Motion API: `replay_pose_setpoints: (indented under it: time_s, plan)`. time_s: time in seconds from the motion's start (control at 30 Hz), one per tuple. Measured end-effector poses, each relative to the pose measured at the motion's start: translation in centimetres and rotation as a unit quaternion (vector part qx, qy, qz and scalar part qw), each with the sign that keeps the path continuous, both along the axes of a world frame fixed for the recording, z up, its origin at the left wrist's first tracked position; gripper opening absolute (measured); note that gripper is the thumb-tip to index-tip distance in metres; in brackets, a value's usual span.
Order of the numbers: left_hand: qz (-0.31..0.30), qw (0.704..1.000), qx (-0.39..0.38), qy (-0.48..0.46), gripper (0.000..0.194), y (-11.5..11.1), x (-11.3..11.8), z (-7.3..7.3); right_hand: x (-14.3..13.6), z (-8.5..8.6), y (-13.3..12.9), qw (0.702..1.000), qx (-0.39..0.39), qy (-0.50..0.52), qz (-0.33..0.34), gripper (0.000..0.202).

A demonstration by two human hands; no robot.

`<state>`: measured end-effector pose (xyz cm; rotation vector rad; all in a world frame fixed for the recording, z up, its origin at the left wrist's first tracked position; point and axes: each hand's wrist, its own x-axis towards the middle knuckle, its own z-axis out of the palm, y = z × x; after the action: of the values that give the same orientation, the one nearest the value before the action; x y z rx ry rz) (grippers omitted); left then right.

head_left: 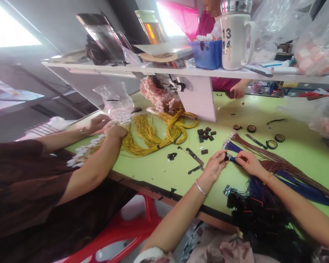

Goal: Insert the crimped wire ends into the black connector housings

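Observation:
A small black connector housing (226,156) is pinched between the fingertips of my left hand (215,165). Just to its right, my right hand (250,163) is closed on a blue wire (232,158) by its end at the housing. Whether the wire end sits inside the housing I cannot tell. Behind my hands lies a bundle of brown wires (271,157) with silvery terminals (230,138) at the tips, blue wires beside it. Below my right forearm is a pile of black connectors (254,212) on blue wires. Several loose black housings (205,134) lie left of my hands.
An open-bladed folding knife (194,157) and another knife (253,139) lie on the green table (159,175), with black tape rolls (279,138). At left a co-worker's arms (95,171) rest by yellow wires (142,142). A shelf (164,71) with a white mug (235,40) crosses above.

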<state>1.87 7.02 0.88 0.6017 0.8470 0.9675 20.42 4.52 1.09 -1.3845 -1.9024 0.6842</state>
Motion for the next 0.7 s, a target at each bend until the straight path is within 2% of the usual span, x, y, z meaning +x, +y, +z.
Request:
replay_pose_setpoints:
  time_s: [0.13,0.2,0.43,0.53,0.7]
  plan:
    - [0.114,0.992,0.046,0.029,0.026,0.2,0.0,-0.3,0.2,0.2,0.0,0.992,0.04,-0.113,-0.032,0.021]
    - [0.144,0.987,0.066,0.035,0.027,0.2,-0.1,-0.3,0.1,0.3,0.0,0.992,0.043,-0.111,-0.029,0.021]
    - [0.017,0.998,-0.011,-0.063,0.029,-0.4,0.5,-0.7,-0.8,0.5,0.0,0.996,-0.04,0.075,0.01,0.014]
    - [-0.017,0.998,-0.014,-0.067,0.027,-0.8,0.7,-0.8,-1.1,0.5,-0.3,0.997,-0.029,0.077,0.011,0.011]
    - [-0.038,0.998,-0.006,-0.058,0.025,-1.1,0.8,-0.9,-1.4,0.5,-0.9,0.999,0.037,0.021,-0.006,0.011]
